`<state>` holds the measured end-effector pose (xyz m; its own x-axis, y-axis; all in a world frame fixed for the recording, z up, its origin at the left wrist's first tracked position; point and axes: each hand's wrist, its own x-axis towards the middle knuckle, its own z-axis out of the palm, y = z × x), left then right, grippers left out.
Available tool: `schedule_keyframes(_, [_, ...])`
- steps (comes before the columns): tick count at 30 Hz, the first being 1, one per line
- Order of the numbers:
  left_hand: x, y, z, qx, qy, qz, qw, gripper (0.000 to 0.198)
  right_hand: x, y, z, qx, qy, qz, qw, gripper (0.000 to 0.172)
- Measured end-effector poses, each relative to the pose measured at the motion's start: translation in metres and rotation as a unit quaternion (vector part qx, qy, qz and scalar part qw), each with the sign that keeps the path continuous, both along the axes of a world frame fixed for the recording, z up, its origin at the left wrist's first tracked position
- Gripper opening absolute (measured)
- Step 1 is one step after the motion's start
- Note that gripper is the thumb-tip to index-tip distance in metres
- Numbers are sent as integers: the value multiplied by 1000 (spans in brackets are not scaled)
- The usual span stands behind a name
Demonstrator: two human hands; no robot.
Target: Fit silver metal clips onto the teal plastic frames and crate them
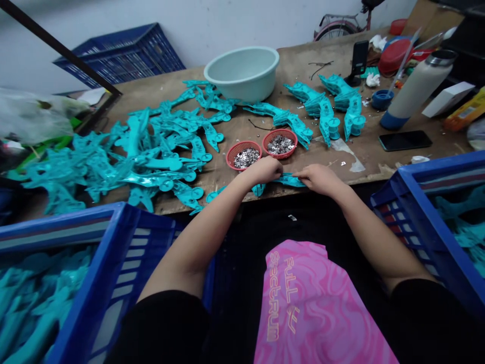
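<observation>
At the table's front edge lies a curved teal plastic part point(291, 180), partly covered by my hands. My left hand point(268, 170) is closed over its left side, fingertips curled down; what they pinch is hidden. From the other side, my right hand point(319, 178) grips the part's right end, its index finger stretched along it and the thumb close by. Just beyond my left hand stand two red baskets of small shiny metal pieces, the left basket point(228, 157) and the right basket point(294, 149).
A heap of teal parts point(151, 146) covers the table's left side. Several more teal parts point(324, 108) lie behind the baskets. A pale green basin point(242, 81), a phone point(405, 140) and a bottle point(417, 91) stand around. Blue crates point(117, 242) flank me.
</observation>
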<state>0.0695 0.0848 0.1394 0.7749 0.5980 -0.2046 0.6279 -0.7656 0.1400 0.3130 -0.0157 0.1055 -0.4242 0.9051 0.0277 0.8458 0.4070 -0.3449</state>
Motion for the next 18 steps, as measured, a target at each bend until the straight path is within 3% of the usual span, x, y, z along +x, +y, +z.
schedule_keyframes(7, [-1, 1, -1, -6, -9, 5, 1000, 27, -7, 2, -4, -16, -3, 3, 1000, 48])
schedule_keyframes(18, [-1, 4, -11, 11, -6, 3, 1000, 30, -18, 3, 8, -40, -27, 14, 999, 51])
